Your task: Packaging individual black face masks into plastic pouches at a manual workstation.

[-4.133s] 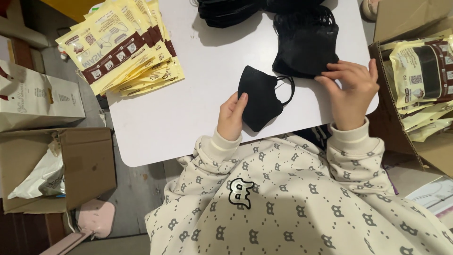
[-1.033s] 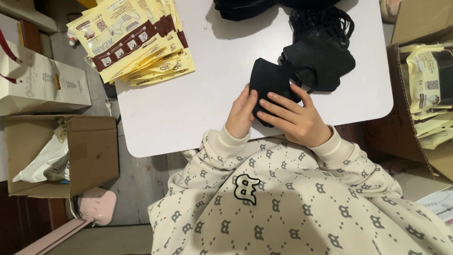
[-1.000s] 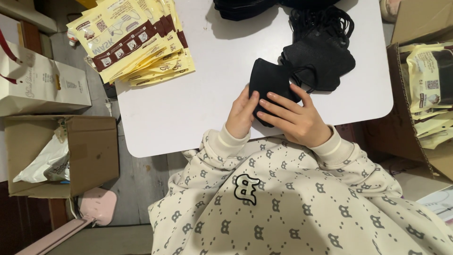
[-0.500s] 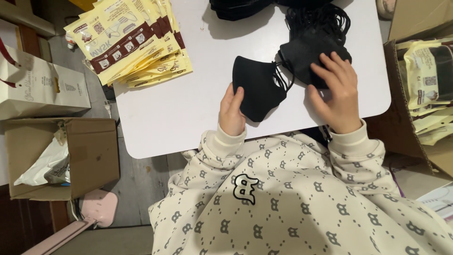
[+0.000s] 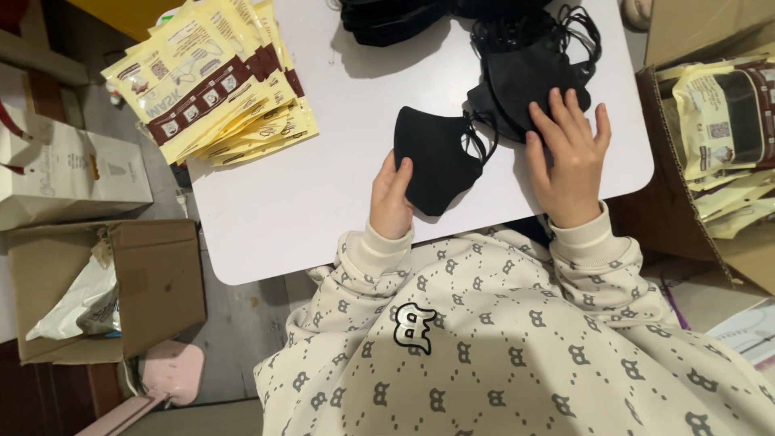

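Grip of left hand (image 5: 391, 202): fingers closed on the left edge of a single black mask (image 5: 436, 157), lying flat on the white counter (image 5: 291, 202). Right hand (image 5: 570, 157) spread open and flat, fingertips resting on the pile of black masks (image 5: 525, 77), clamping nothing. Single mask just beside the pile, its ear loop (image 5: 476, 139) touching or overlapping the pile's edge; hard to tell which. Possible trouble: loop catching in the tangled loops of the pile and dragging a second mask along if lifted. Also near the counter's front edge, so could slip off toward the lap. Yellow packets (image 5: 218, 85) well apart, at far left.
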